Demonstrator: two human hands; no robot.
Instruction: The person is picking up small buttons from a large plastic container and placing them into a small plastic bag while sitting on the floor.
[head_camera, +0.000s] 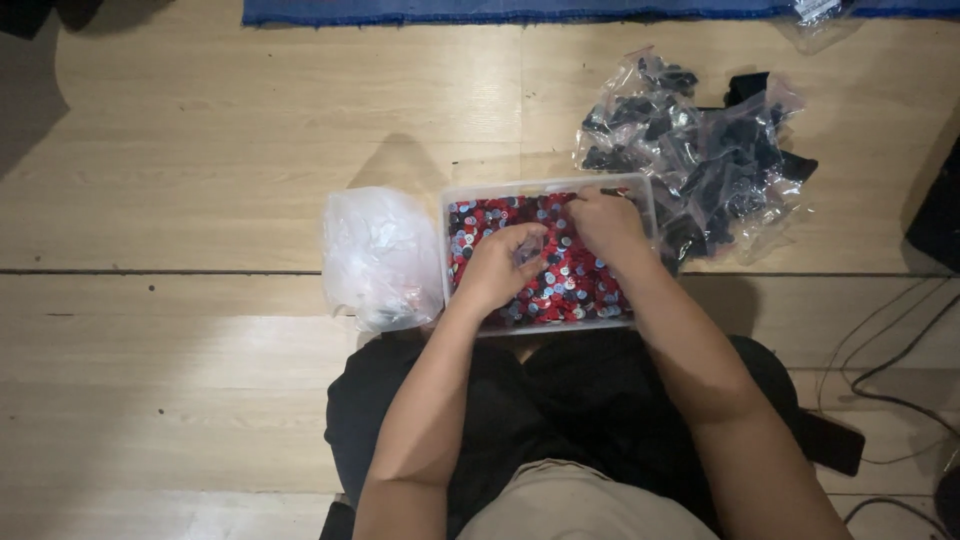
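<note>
Head view puts us straight above a clear plastic tray (446, 250) resting on the wooden floor (200, 150) just past our knees, filled edge to edge with small red and silver round pieces (580, 285). Our left hand (497, 270) sits in the tray with its fingers curled around what looks like a small clear bag (530, 248), though it is too blurred for us to be sure. Our right hand (606, 225) lies knuckles-up over the far right of the pieces, fingertips tucked down among them; we cannot tell whether they pinch anything. We judge the main risk to be spilling: the tray is full to its low walls, so a sweep of either wrist could push pieces over the rim, and they are small enough to roll away across the boards. A crumpled white plastic bag (378, 255) touches the tray's left side, and a heap of clear bags with dark parts (700, 150) lies to its right.
</note>
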